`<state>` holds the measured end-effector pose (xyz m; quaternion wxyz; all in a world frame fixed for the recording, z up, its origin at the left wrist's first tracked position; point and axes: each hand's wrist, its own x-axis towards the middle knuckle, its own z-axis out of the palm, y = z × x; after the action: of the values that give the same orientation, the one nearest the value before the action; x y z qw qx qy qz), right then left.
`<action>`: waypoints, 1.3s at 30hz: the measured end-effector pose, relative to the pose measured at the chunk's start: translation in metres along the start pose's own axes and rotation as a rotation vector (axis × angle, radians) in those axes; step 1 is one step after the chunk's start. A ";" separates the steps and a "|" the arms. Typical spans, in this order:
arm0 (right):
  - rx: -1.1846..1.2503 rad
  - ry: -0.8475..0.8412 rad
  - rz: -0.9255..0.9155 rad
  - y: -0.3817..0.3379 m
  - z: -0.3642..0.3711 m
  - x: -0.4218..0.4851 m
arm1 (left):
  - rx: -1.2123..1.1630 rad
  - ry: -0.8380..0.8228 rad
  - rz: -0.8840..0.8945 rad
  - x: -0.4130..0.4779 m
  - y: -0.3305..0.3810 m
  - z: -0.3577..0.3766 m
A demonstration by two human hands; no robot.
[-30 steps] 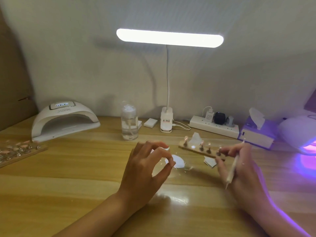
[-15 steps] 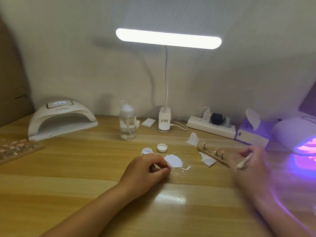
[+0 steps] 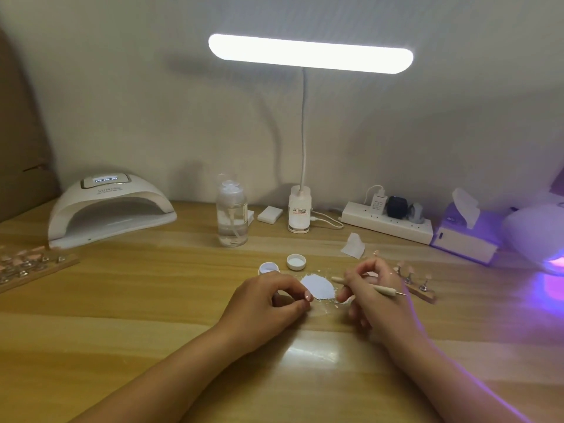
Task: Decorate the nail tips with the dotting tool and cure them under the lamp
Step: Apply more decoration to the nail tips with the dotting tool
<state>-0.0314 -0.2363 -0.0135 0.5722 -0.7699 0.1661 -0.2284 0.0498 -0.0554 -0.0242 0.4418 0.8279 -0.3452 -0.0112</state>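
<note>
The slim wooden dotting tool (image 3: 385, 289), with a thin metal point, lies almost level at centre right, and the right hand (image 3: 378, 297) curls round it. The left hand (image 3: 265, 302) rests curled on the smooth wooden table (image 3: 152, 315); whether it pinches anything, I cannot tell. Small nail tips (image 3: 408, 271) stand just right of the right hand.

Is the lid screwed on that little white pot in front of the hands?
No, the little white pot stands open, and its lid lies beside it, hollow side up.
</note>
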 end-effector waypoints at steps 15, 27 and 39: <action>-0.160 -0.034 0.038 0.000 0.002 0.001 | 0.081 -0.042 0.008 -0.002 0.007 -0.002; -0.226 -0.037 0.018 -0.002 0.005 -0.001 | 0.075 -0.042 -0.005 -0.001 0.006 0.000; -0.251 -0.022 0.002 -0.005 0.004 -0.005 | -0.102 -0.056 -0.083 0.001 0.010 0.000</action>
<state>-0.0333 -0.2293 -0.0104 0.4734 -0.8378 0.1880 -0.1969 0.0450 -0.0596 -0.0163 0.4728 0.8172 -0.3219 -0.0704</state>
